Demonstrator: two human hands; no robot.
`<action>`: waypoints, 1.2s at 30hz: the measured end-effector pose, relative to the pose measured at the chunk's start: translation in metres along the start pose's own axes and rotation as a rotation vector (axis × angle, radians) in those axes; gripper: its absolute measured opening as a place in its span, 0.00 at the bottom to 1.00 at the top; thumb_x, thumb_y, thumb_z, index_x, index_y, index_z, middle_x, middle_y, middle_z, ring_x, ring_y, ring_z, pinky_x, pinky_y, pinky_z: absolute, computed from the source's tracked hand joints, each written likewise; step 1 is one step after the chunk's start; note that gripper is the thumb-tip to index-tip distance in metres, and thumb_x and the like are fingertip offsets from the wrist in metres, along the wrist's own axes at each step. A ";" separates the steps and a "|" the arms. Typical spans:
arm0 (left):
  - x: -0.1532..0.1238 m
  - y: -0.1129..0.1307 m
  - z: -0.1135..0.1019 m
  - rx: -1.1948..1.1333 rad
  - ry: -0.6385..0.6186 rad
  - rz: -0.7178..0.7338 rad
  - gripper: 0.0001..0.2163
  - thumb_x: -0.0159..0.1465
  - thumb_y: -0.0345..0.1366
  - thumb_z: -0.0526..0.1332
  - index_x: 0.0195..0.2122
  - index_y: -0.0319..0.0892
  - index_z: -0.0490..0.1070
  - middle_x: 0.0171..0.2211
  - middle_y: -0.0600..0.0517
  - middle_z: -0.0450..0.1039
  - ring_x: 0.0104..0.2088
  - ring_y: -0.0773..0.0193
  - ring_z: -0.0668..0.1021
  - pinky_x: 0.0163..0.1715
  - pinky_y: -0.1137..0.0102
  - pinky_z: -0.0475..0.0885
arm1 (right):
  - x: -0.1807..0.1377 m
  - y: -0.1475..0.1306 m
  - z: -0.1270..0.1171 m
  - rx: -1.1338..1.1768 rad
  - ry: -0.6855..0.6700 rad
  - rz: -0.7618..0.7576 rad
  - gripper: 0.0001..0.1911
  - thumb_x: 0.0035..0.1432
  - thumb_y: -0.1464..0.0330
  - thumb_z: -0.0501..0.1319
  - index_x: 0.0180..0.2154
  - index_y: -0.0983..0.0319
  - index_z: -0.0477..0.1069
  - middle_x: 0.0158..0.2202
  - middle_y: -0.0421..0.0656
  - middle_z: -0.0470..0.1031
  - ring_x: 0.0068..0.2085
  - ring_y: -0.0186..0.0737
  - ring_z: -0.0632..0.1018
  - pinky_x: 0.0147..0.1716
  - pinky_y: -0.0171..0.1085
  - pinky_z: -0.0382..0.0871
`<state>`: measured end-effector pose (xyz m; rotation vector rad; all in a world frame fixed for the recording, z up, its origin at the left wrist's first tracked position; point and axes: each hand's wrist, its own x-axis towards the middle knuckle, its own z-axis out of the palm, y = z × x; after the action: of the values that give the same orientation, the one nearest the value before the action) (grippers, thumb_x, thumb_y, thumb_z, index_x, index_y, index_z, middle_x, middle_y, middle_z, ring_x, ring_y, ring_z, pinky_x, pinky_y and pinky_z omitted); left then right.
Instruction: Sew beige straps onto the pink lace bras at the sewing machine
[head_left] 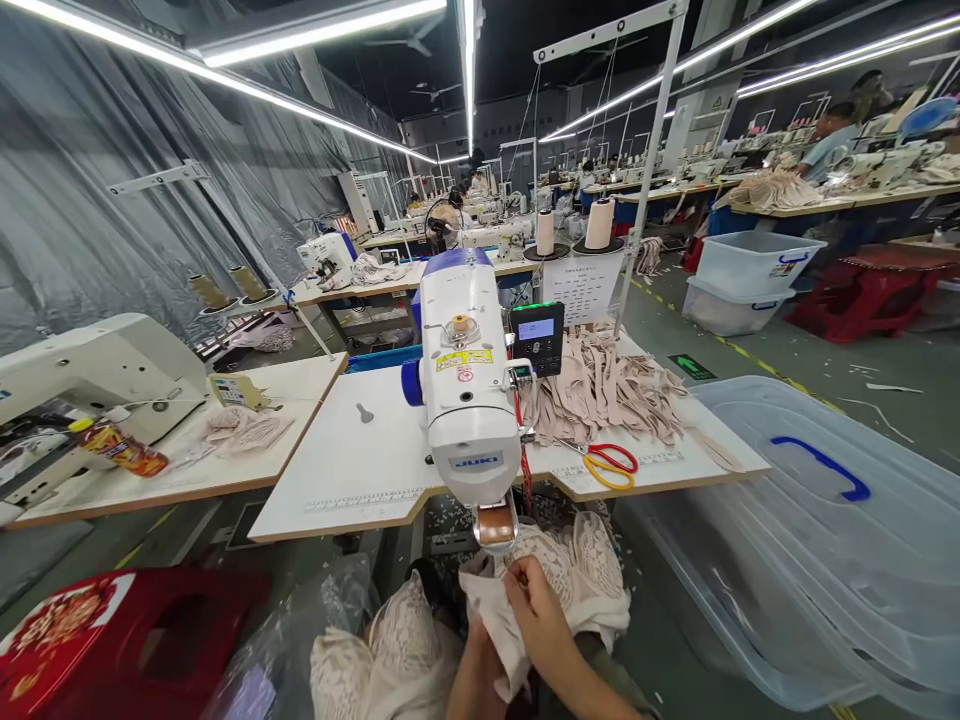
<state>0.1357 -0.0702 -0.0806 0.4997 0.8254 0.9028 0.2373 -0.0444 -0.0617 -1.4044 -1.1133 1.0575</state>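
A beige lace bra lies across my lap, just below the front end of a white JUKI sewing machine. Thumb and fingers of my right hand are closed in a pinch on the bra's cloth edge. My left hand grips the same cloth from below; folds hide most of its fingers. The bra's lace cups spread to the right. Another lace cup piece rests on the left side of my lap. Right above my hands is the machine's rounded brown-and-metal end part.
Scissors with red and yellow handles lie at the table's front edge, before a heap of beige straps. A lidded clear bin stands right, a red stool left. A drink bottle lies on the neighbouring table.
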 end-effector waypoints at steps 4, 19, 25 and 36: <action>0.006 0.012 0.005 0.001 0.315 0.113 0.31 0.44 0.60 0.75 0.42 0.42 0.81 0.39 0.41 0.82 0.45 0.44 0.83 0.49 0.58 0.77 | -0.011 0.020 0.014 -0.093 0.016 -0.123 0.22 0.65 0.47 0.51 0.35 0.58 0.68 0.32 0.44 0.75 0.35 0.43 0.78 0.38 0.40 0.73; -0.029 0.095 0.011 1.000 -0.110 0.089 0.21 0.64 0.54 0.58 0.23 0.42 0.67 0.21 0.55 0.67 0.24 0.66 0.68 0.28 0.71 0.63 | 0.014 -0.057 -0.059 -0.499 -0.769 -0.362 0.12 0.66 0.59 0.57 0.38 0.60 0.72 0.30 0.41 0.76 0.29 0.36 0.74 0.31 0.35 0.68; -0.024 0.088 0.001 0.619 -0.026 0.098 0.20 0.61 0.54 0.63 0.30 0.39 0.76 0.28 0.49 0.77 0.32 0.62 0.77 0.40 0.67 0.71 | 0.009 -0.036 -0.074 -0.510 -0.089 -0.227 0.10 0.62 0.61 0.60 0.34 0.59 0.73 0.27 0.39 0.76 0.25 0.35 0.71 0.26 0.34 0.64; -0.014 0.063 0.024 0.125 0.212 0.158 0.18 0.52 0.47 0.76 0.35 0.38 0.79 0.32 0.52 0.80 0.32 0.66 0.79 0.37 0.71 0.74 | -0.011 -0.039 -0.034 -0.498 -0.109 -0.480 0.09 0.67 0.64 0.58 0.38 0.56 0.77 0.36 0.44 0.82 0.38 0.41 0.80 0.36 0.40 0.74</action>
<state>0.1189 -0.0486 -0.0171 0.5912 1.0506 1.0663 0.2648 -0.0594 -0.0190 -1.3544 -1.7725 0.5323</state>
